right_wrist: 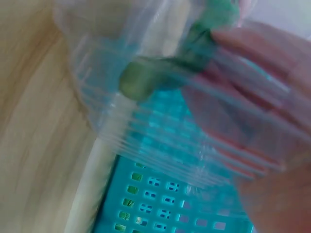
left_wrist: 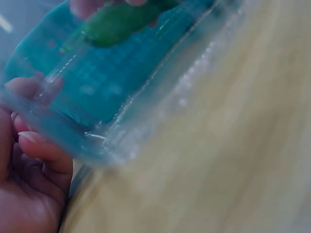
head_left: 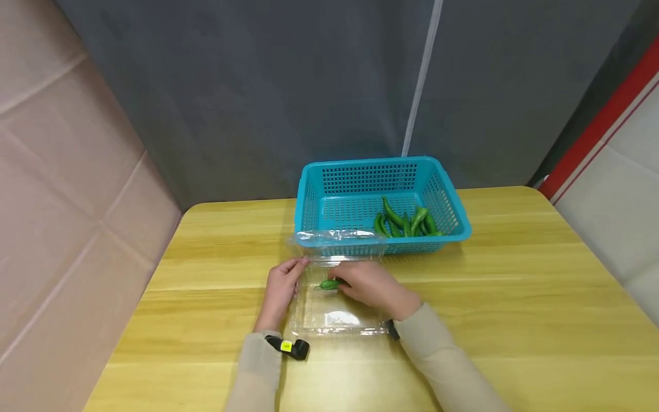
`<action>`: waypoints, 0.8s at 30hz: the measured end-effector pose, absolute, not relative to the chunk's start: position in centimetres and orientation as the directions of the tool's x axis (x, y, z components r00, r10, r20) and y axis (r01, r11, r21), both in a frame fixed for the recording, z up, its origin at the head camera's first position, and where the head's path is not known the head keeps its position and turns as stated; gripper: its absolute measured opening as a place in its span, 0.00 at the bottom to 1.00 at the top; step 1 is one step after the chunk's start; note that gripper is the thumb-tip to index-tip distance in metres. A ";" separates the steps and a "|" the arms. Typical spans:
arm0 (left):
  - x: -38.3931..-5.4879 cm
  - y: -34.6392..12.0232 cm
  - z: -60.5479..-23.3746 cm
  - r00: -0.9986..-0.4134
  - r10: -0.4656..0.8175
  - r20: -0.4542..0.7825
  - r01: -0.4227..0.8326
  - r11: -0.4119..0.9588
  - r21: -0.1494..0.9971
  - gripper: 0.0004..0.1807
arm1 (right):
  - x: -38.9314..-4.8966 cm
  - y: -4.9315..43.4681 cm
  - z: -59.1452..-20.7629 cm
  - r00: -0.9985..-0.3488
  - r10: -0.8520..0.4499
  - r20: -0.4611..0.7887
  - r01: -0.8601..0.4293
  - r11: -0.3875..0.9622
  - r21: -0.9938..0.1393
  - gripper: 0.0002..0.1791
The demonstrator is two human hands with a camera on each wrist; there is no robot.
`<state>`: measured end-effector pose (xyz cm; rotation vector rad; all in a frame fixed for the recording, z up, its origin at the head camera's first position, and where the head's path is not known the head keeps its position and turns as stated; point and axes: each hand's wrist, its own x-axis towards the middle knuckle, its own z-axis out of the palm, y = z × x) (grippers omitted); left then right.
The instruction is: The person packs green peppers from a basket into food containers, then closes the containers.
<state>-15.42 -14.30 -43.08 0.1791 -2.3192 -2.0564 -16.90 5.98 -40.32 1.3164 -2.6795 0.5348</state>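
Note:
A clear plastic clamshell box [head_left: 321, 313] lies opened out on the table, its lid leaning against the basket's front. My left hand [head_left: 280, 290] pinches the box's left edge near the hinge; the left wrist view shows the thumb and fingers [left_wrist: 48, 150] at the clear wall. Inside the box, my right hand [head_left: 369, 284] grips a green chili pepper [head_left: 329, 284], one end of it sticking out to the left. The right wrist view shows that pepper [right_wrist: 141, 80] through the clear plastic, blurred. Part of the pepper is hidden by the fingers.
Behind the box stands a blue-green perforated basket [head_left: 370, 162], with several green chili peppers [head_left: 407, 223] heaped in its right front corner. The wooden table [head_left: 530, 297] reaches a dark cloth [head_left: 247, 103] at the back. A light quilted panel [head_left: 67, 189] borders the left side.

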 end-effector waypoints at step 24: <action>-16.7 -15.1 -45.9 -0.991 -0.114 -0.072 -0.083 0.093 0.992 0.21 | -16.8 5.6 -41.9 -0.673 -0.705 0.225 -0.740 0.638 -0.213 0.10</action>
